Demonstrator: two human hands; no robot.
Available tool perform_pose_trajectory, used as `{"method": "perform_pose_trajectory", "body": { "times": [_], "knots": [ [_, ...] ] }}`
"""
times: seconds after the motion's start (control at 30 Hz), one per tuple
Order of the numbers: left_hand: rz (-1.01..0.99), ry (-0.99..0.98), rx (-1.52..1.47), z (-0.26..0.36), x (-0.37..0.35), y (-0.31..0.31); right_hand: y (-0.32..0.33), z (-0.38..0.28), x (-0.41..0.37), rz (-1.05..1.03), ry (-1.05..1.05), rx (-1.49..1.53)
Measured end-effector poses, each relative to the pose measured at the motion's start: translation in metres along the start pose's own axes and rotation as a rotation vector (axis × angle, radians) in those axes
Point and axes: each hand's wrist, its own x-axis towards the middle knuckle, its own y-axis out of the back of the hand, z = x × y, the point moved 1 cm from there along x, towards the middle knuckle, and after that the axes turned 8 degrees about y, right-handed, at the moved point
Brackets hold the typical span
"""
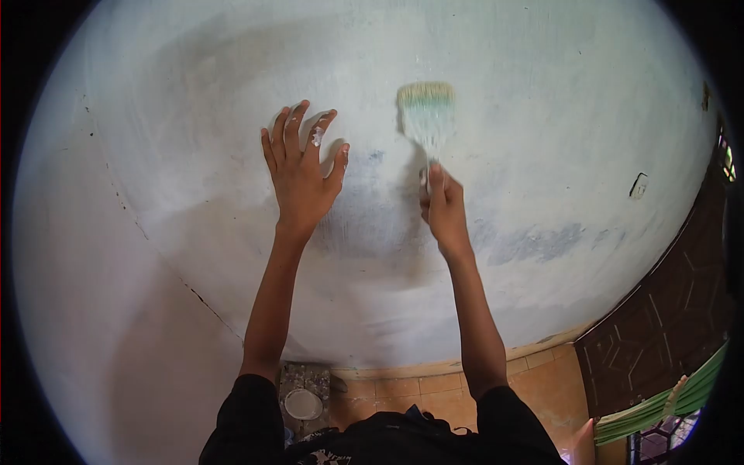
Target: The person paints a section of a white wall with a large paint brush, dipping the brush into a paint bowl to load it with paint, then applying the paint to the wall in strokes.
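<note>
My right hand (444, 205) grips the handle of a wide paintbrush (428, 116), its bristles pointing up against the wall (535, 139). The bristles are pale at the tips and greenish lower down, and white paint coats the lower part of the brush. To the left, my left hand (302, 170) is spread with its fingers apart, at or close to the wall; whether it touches cannot be told. White paint spots mark its fingers. Patchy grey areas show through the whitish coat between and below the hands.
A paint-spattered stand (316, 378) with a round pale container (303, 404) is below on the left. Orange floor tiles (442, 384) run along the wall's foot. A dark patterned door (659, 310), a green curtain (659, 407) and a wall switch or socket (638, 186) are at right.
</note>
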Motion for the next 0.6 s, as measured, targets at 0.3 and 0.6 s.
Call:
{"method": "perform_pose_trajectory", "body": {
  "times": [0.3, 0.6],
  "knots": [
    [-0.060, -0.025, 0.072, -0.004, 0.000, 0.005, 0.007, 0.037, -0.071, 0.022, -0.059, -0.011],
    [-0.040, 0.008, 0.063, 0.003, 0.000, 0.004, -0.001, 0.071, -0.055, -0.031, 0.005, -0.027]
  ]
}}
